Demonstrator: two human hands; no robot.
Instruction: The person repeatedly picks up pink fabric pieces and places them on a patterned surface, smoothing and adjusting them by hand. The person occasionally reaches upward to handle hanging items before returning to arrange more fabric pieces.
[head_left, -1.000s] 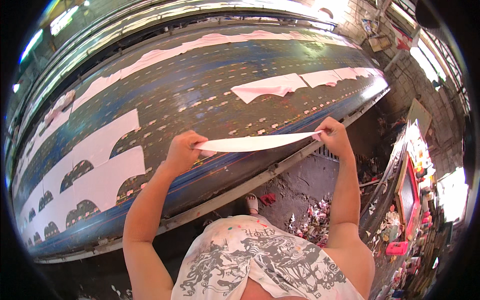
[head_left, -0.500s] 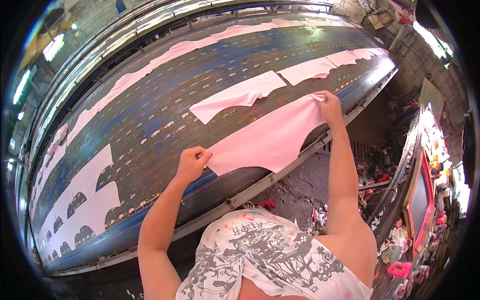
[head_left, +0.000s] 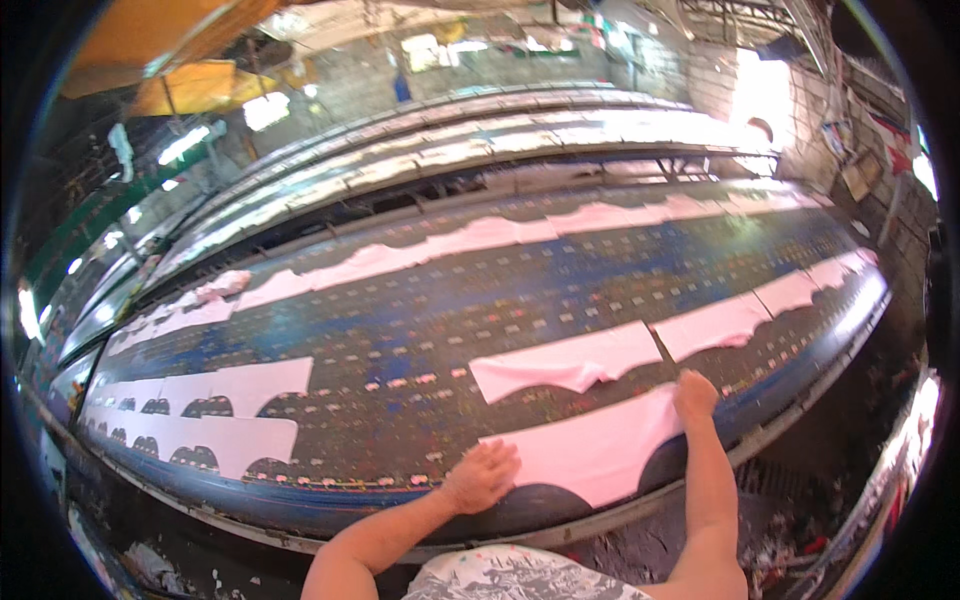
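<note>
A pink cut fabric piece (head_left: pixel 590 445) with curved notches along its near side lies over the near part of the long dark table (head_left: pixel 400 320). My right hand (head_left: pixel 697 394) is closed on its right end. At its left end, my left hand (head_left: pixel 484 477) rests with the fingers laid out flat by the cloth's edge. Just beyond is another pink piece (head_left: pixel 570 360), its near edge slightly rumpled. Farther right along the same row lie more pink pieces (head_left: pixel 715 325).
White cut pieces (head_left: pixel 262 440) are laid in two rows at the table's left end. Pink pieces (head_left: pixel 490 238) line the far side, with a crumpled pink bundle (head_left: pixel 222 285) at their left. A metal rail (head_left: pixel 590 522) edges the near side. More long tables (head_left: pixel 440 140) stand behind.
The pink piece has come down from being held up onto the table. My left hand has gone from a pinch to lying flat. The view has tilted up, showing more of the room.
</note>
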